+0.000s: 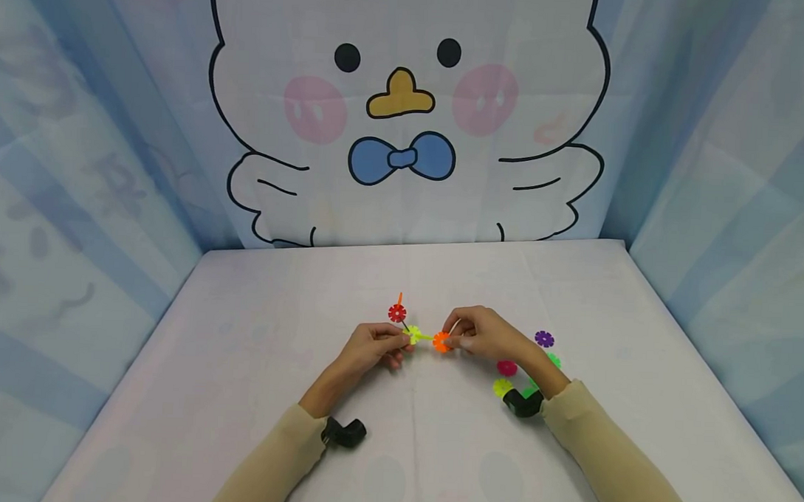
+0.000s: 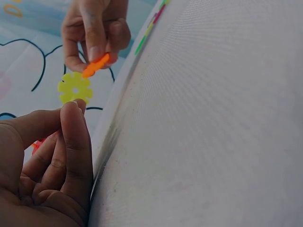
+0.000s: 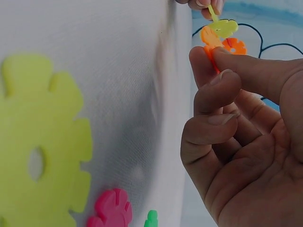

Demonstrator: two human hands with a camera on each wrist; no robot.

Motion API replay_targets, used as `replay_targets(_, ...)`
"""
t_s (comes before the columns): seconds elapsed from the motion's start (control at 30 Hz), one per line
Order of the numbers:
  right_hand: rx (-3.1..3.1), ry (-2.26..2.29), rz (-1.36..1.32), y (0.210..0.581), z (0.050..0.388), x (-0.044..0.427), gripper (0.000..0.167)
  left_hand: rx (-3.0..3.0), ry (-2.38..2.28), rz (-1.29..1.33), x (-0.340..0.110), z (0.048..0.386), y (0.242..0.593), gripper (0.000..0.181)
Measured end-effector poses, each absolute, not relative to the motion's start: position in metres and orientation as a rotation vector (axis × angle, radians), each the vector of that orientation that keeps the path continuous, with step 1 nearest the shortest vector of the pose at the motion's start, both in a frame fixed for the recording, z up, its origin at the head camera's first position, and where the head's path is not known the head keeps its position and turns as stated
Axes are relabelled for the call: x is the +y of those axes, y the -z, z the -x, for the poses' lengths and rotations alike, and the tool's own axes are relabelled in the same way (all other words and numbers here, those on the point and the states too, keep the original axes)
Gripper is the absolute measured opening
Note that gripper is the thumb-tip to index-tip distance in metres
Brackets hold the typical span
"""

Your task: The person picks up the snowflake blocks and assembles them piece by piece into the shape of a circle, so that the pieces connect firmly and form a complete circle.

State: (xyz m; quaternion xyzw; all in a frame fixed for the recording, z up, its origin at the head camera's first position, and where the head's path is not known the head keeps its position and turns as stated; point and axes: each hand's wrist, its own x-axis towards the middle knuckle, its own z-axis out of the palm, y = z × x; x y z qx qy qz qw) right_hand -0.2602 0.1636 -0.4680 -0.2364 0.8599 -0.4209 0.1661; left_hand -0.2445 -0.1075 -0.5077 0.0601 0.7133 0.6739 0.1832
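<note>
My left hand (image 1: 370, 347) pinches a yellow notched snowflake disc (image 1: 411, 335) between thumb and fingertips, near the middle of the table. Behind it, a red snowflake disc (image 1: 396, 313) and an orange disc (image 1: 400, 299) seen edge-on belong to the same joined chain. Thumb and fingertips of my right hand (image 1: 484, 332) pinch an orange snowflake disc (image 1: 441, 342) at the chain's right end. Between the hands, another yellow disc (image 2: 75, 88) shows face-on in the left wrist view, touching the orange one. Fingertips hide parts of the pinched discs.
Loose discs lie by the right forearm: purple (image 1: 544, 339), green (image 1: 554, 359), pink (image 1: 506, 368) and yellow (image 1: 502, 387). Black wrist-worn devices (image 1: 347, 433) sit at both cuffs. A printed cloth backdrop (image 1: 397, 206) stands behind the white table (image 1: 253, 334), with curtains at the sides.
</note>
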Motion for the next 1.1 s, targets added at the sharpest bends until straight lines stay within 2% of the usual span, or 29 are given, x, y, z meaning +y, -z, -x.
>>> replay_targets(1.1, 2.411, 1.289, 0.580, 0.4720, 0.2557, 0.1555, 0.011, 2.023, -1.904, -0.209, -0.1078, 0.2421, 0.5055, 0.023)
